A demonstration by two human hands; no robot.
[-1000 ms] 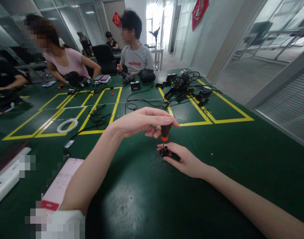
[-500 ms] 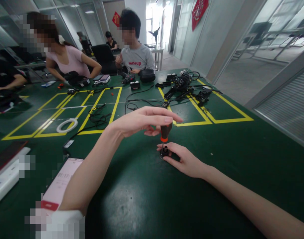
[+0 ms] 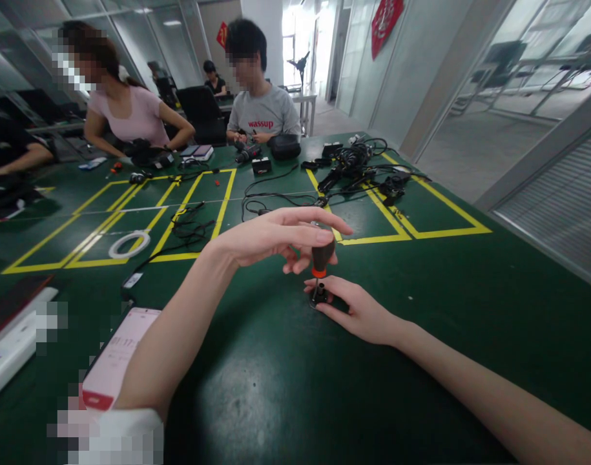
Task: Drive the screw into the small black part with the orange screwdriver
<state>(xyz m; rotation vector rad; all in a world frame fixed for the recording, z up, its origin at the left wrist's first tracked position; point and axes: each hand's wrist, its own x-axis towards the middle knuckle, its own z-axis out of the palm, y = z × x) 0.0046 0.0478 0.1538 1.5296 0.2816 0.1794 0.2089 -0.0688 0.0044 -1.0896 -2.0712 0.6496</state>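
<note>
A screwdriver (image 3: 323,256) with a dark handle and an orange collar stands nearly upright over the green table. My left hand (image 3: 285,236) closes on its handle from above, thumb against the side and index finger stretched over the top. The shaft points down at a small round black part (image 3: 318,296) with a short upright post; where the tip sits is too small to make out. My right hand (image 3: 356,310) pinches this part between thumb and fingers against the table.
A phone (image 3: 123,355) lies beside my left forearm, with a white power strip (image 3: 21,342) further left. Beyond my hands are a white ring (image 3: 129,245), black cables (image 3: 356,165) and yellow tape (image 3: 377,241). Two co-workers (image 3: 263,113) sit across the table.
The fingers of my left hand have shifted slightly around the screwdriver handle. My right hand stays in place on the black part. A co-worker across the table has lowered a hand.
</note>
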